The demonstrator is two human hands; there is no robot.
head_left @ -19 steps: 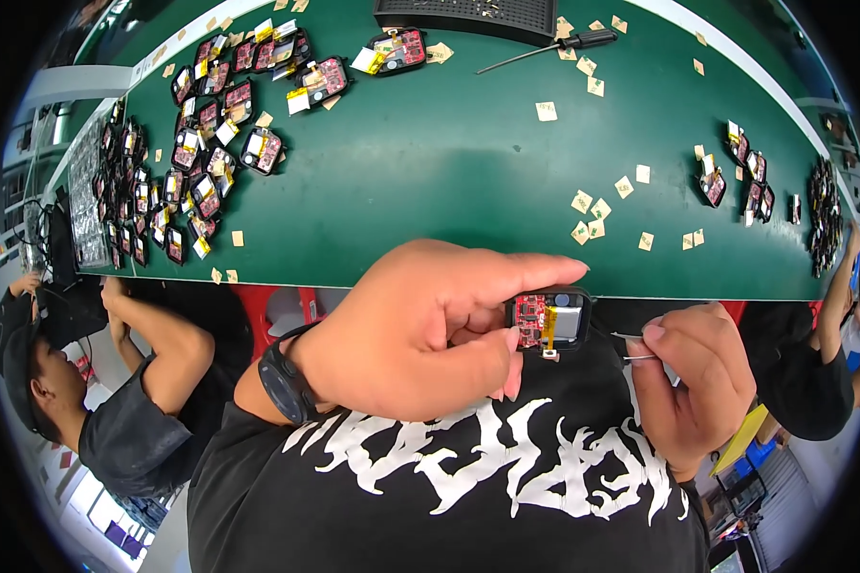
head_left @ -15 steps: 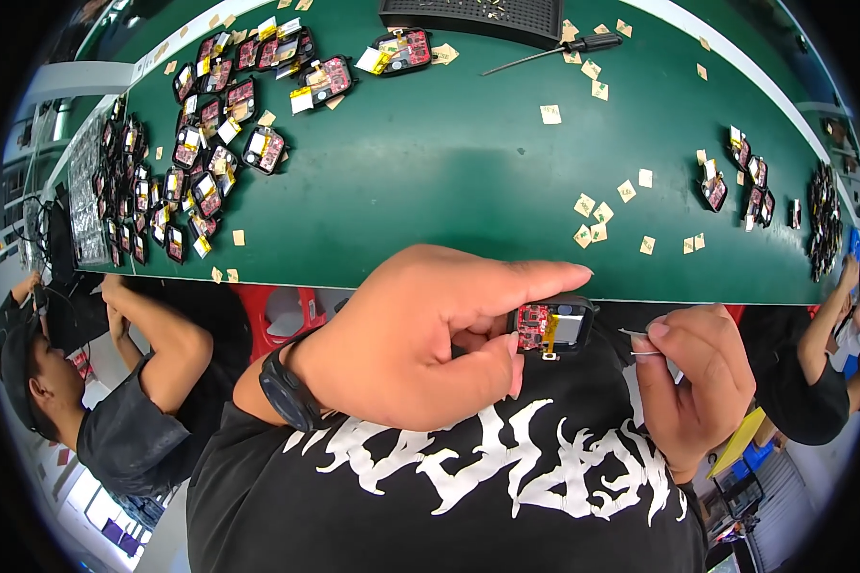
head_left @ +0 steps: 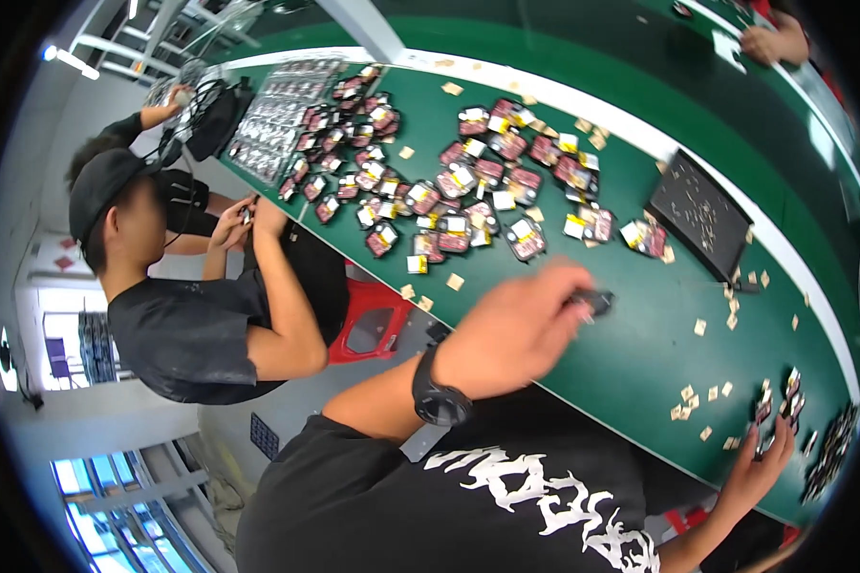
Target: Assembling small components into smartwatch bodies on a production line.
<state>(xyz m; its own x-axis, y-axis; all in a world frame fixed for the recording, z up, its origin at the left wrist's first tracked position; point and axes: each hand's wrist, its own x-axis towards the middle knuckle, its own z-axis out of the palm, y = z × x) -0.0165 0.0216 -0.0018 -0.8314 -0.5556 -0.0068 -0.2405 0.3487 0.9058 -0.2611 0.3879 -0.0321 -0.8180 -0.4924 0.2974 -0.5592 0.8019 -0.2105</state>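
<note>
My left hand [head_left: 521, 334], with a black watch at its wrist, is raised over the green table and smeared by motion. Its fingertips close on a small black-cased device [head_left: 594, 303], seen nearly edge-on. Far to the right, my right hand [head_left: 760, 468] reaches over the table edge, its fingers around a small dark object [head_left: 763, 445] whose kind I cannot make out. Just beyond those fingers lie a few open black-cased devices [head_left: 764, 403] with red circuit boards.
Many open devices [head_left: 454, 181] with red boards and yellow-taped cells spread across the left and middle. A black tray [head_left: 702, 215] of small parts stands at the back. Beige paper squares [head_left: 683, 411] are scattered about. A person [head_left: 191, 325] sits at the left.
The view has swung left. My left hand has moved over the table with the device. My right hand has gone from beside it to the devices at the right; the thin metal piece no longer shows.
</note>
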